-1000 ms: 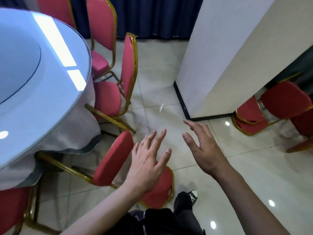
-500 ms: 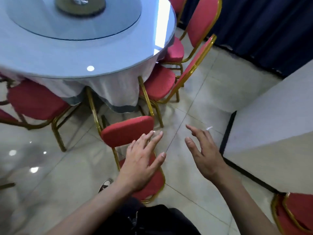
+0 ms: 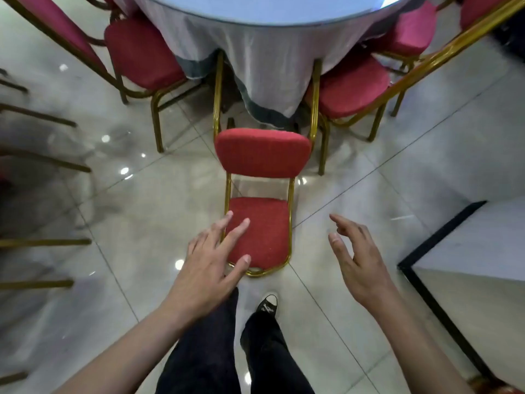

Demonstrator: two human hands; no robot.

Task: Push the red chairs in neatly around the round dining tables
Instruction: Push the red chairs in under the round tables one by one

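Bright, floor (image 3: 159,223) glare — blurred, warped edges

red gold-framed chair (image 3: 262,194) tipped over on floor before round table (image 3: 270,7).

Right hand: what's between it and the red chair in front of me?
Only bare floor tile. In the head view, the right hand hovers open to the right of the red chair, not touching it.
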